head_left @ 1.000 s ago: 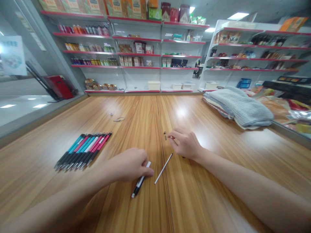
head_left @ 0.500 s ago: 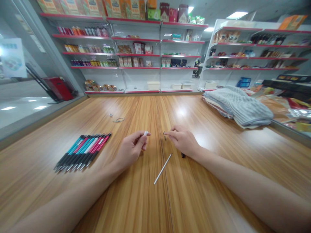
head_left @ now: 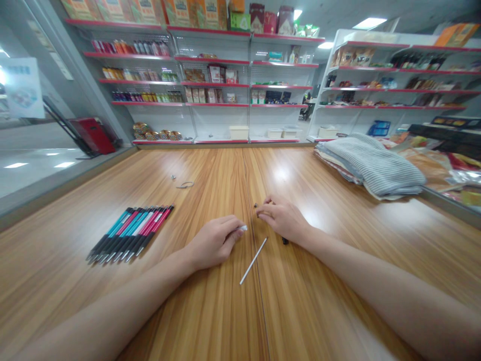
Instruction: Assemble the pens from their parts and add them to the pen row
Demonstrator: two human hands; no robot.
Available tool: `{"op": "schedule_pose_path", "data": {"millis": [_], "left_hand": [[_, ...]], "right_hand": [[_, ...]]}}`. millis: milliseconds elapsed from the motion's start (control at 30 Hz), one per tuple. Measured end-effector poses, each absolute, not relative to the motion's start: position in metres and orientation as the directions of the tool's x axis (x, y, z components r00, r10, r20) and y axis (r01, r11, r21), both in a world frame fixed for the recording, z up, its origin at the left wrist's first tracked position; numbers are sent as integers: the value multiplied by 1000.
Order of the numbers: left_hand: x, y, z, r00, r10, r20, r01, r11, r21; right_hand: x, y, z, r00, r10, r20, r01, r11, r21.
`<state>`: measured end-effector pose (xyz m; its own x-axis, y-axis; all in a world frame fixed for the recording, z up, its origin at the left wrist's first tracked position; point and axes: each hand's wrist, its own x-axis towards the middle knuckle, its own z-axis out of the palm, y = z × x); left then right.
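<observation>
My left hand (head_left: pixel 220 240) is closed around a white pen barrel, its end (head_left: pixel 243 228) poking out past the fingertips. Across from it, my right hand (head_left: pixel 283 218) has thumb and fingers pinched low over the table; whatever is between them is too small to make out. Just beyond those fingertips lies a tiny dark part (head_left: pixel 255 205). A black pen part (head_left: pixel 285 240) shows partly from under the right hand. Between the two hands and nearer to me, a thin white pen refill (head_left: pixel 253 260) lies slanted on the wooden table (head_left: pixel 210 311).
To the left, several pens (head_left: pixel 131 233) in blue, red and white lie side by side. Behind them are a thin ring-like loop (head_left: pixel 185 185) and a small metal piece (head_left: pixel 173 177). Folded striped cloths (head_left: pixel 372 163) sit at the back right. Stocked shelves (head_left: pixel 210 60) stand behind the table.
My left hand has moved right and towards me, turning over with the white barrel. The small greenish piece under my right fingertips is no longer visible; those fingers have drawn in slightly.
</observation>
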<state>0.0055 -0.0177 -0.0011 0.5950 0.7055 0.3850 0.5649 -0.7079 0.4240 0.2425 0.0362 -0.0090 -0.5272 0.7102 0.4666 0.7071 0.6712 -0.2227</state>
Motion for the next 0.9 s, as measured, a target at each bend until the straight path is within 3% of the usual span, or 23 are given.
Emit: {"op": "schedule_pose_path", "data": {"millis": [267,667,767,900], "left_hand": [[4,-18,0,637,704,315,575,-706,414],[4,-18,0,627,703,337,572,-709,413],[5,-19,1,609,709,355,577,-704,414],[7,-18,-1,561,731,390,609,-683,404]], "right_hand": [[244,38,-10,-518,732,443,694,662,-283],[243,37,-6,-541,734,410,677,669,-306],[243,35,-4,-544,684,485,631,715,-301],[237,24,0,-581,509,635,496,840,-220]]}}
